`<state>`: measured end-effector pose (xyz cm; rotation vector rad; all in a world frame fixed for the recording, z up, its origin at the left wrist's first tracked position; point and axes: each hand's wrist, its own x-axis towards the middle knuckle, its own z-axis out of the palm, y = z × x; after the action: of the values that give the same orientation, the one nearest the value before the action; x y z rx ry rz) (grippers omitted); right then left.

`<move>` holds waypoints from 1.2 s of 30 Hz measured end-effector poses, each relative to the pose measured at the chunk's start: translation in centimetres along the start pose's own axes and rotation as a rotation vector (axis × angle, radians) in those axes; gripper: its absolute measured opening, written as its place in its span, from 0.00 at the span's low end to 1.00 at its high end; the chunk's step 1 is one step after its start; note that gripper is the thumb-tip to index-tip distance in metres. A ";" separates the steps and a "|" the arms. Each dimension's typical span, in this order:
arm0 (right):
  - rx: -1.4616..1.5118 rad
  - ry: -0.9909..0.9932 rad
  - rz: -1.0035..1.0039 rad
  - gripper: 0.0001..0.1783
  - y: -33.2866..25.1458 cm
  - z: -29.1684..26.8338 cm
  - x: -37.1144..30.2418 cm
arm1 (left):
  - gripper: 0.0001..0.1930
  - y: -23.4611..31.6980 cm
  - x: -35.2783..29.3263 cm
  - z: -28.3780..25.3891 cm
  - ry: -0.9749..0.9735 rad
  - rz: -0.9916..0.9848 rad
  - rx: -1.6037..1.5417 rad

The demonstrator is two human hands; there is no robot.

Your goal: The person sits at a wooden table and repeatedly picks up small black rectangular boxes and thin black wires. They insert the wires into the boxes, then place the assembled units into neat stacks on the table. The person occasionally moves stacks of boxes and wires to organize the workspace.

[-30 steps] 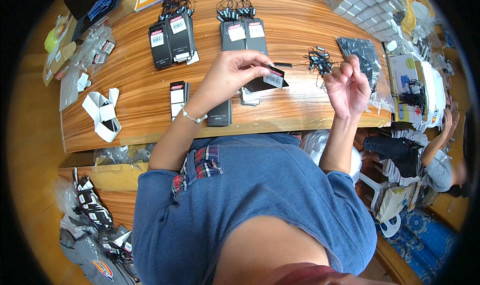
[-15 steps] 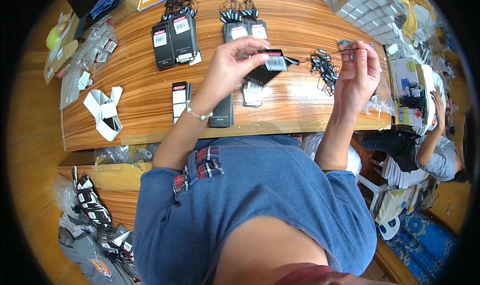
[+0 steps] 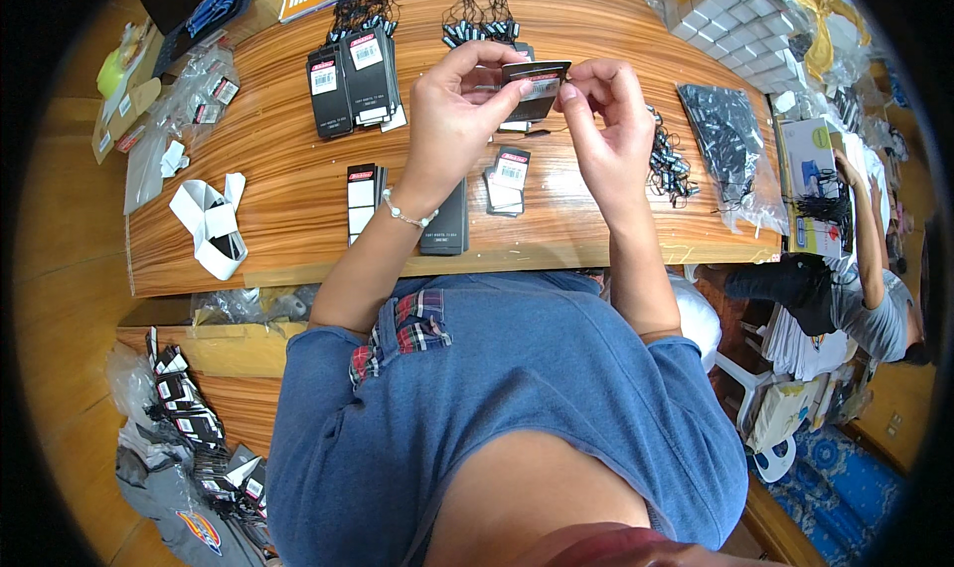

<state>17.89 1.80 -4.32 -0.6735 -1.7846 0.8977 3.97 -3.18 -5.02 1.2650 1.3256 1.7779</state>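
My left hand (image 3: 465, 95) is closed on a black hang tag (image 3: 535, 92) with a white barcode label, raised above the table. At the tag's right corner, the fingers of my right hand (image 3: 608, 110) pinch a thin black string, mostly hidden by the fingers. A dark string end (image 3: 538, 133) shows just under the tag. Below my hands lies a small stack of tags (image 3: 509, 181) with white labels. Beside my left wrist are a black tag stack (image 3: 447, 224) and a narrower pile of tags (image 3: 364, 197). Loose black strings (image 3: 672, 169) lie right of my right hand.
Strung black tags (image 3: 370, 75) lie in stacks at the far side. A white strap roll (image 3: 211, 224) rests at the left. On the right are a plastic bag of black strings (image 3: 727, 145) and stacked white boxes (image 3: 730, 20). Another person (image 3: 870, 289) works at the far right.
My right hand has moved left from above the loose strings to the tag's corner, bringing the string. The tag in my left hand has turned and risen slightly.
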 end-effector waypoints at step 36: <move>0.373 0.033 0.169 0.06 0.3 1.6 -0.5 | 0.07 1.0 -0.7 0.1 -0.103 0.114 0.254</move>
<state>16.58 1.19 -5.19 -0.5968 -1.4901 1.2865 4.39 -4.06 -4.26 1.5754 1.4813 1.6326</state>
